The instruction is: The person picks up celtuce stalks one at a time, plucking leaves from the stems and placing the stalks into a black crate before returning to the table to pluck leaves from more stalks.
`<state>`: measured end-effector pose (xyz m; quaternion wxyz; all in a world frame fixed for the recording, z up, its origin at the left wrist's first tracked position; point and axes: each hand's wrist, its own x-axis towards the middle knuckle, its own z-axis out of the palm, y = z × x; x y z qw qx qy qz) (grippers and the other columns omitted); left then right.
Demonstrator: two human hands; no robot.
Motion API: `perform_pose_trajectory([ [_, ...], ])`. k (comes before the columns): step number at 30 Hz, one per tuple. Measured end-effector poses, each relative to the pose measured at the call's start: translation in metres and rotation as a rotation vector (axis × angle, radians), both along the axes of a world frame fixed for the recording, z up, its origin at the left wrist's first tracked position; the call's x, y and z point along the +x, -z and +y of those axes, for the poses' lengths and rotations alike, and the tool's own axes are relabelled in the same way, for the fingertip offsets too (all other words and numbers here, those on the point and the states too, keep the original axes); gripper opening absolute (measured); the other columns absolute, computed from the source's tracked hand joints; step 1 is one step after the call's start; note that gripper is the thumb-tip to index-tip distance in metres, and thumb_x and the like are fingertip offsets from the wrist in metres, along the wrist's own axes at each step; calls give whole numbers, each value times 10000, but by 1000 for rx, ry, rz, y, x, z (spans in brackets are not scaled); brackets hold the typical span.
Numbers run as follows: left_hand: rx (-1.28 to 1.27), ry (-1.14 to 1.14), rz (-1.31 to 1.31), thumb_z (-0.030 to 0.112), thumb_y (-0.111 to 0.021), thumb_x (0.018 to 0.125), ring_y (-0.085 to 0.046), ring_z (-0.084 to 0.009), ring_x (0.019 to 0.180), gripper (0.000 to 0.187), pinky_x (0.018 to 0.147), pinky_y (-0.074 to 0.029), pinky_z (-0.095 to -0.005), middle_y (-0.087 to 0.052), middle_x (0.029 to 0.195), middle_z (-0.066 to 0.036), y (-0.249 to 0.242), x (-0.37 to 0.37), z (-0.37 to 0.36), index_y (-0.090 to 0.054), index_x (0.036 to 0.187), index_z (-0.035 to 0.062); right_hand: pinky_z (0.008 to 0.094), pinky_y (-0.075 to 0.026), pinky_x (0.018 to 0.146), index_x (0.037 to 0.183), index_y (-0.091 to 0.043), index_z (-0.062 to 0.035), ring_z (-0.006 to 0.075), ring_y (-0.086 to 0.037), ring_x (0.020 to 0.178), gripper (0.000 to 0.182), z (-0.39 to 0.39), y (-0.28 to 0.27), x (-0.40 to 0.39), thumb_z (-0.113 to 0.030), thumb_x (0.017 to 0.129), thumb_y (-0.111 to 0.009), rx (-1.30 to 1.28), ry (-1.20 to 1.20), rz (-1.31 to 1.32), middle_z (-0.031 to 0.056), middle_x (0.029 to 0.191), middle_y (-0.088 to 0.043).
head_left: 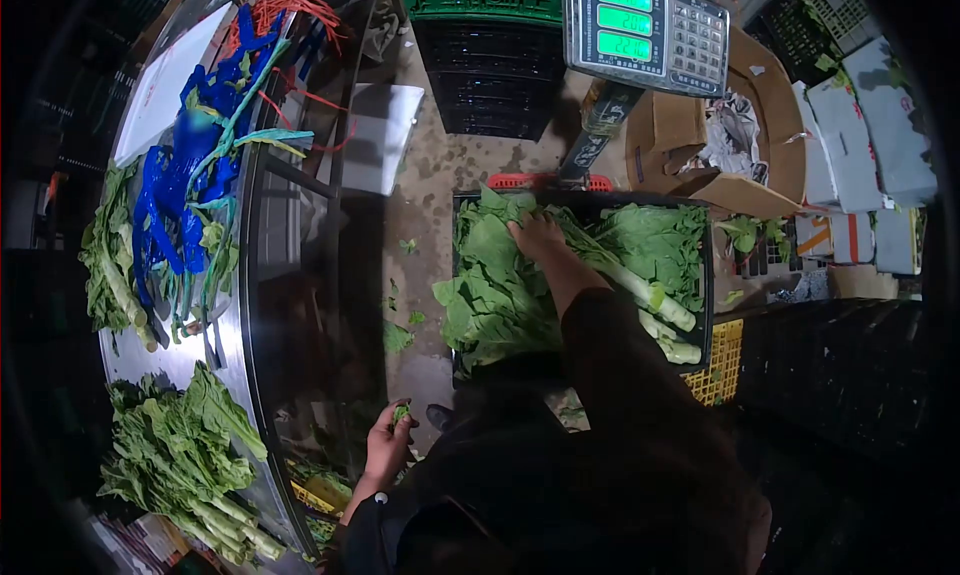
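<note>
My right hand (pixel 537 234) reaches into a black crate (pixel 708 305), its fingers spread on a pile of broad green leafy vegetables (pixel 497 290). Some fingertips are lost among the leaves. More stalks (pixel 668 300) lie in the crate's right side, their pale cut ends toward the lower right. My left hand (pixel 388 445) is low, between the metal table and the crate, closed around a small green leaf piece (pixel 401 412).
On the metal table (pixel 232 325) at left lie leafy bunches (pixel 195 465), blue straps (pixel 195 155) and red ties (pixel 285 15). A lit scale display (pixel 645 30) rises behind the crate. Stacked crates (pixel 485 75), a cardboard box (pixel 665 135) and a yellow crate (pixel 722 365) stand around it.
</note>
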<state>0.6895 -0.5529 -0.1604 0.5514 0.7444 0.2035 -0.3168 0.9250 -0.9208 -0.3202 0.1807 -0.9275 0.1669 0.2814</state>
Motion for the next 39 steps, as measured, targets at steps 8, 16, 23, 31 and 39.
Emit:
perform_pose_trajectory([
  [8, 45, -26, -52, 146, -526, 935, -490, -65, 582, 294, 546, -432, -219, -613, 805, -1, -10, -13, -3, -538, 1224, 93, 471, -295, 1056, 1367, -367, -127, 356, -286, 1329, 613, -1, -16, 8, -554, 927, -350, 8, -19, 77, 147, 1438, -331],
  [16, 27, -13, -7, 181, -537, 937, -477, -68, 601, 204, 560, -418, -218, -549, 737, 8, 2, 2, -5, -568, 1100, 62, 443, -415, 938, 1284, -424, -15, 385, -494, 1133, 585, 63, -72, -94, -355, 845, -607, 253, -127, -754, 229, 1207, -516],
  [23, 0, -30, -235, 240, -563, 931, -386, -45, 598, 211, 531, -349, -214, -454, 661, 47, -9, 9, -4, -517, 830, 61, 344, -457, 885, 1290, -454, -38, 271, -590, 1037, 541, 172, -94, -199, -394, 893, -547, 1085, -336, -25, 197, 1177, -574],
  [31, 41, -318, -170, 453, -432, 955, -308, -43, 488, 467, 449, -219, -238, -355, 539, 66, -53, -4, 30, -444, 632, 116, 309, -439, 869, 1318, -407, 3, 198, -565, 1009, 588, 212, -146, -195, -364, 890, -575, 1146, -523, 253, 139, 1123, -592],
  [39, -468, -538, -507, 150, -460, 882, -484, -115, 915, 302, 820, -383, -245, -498, 954, -25, -43, -51, 123, -370, 1167, 109, 274, -501, 735, 1461, -142, -96, 127, -554, 993, 735, 342, -212, -216, -134, 872, -582, 1219, -629, 229, 134, 1395, -341],
])
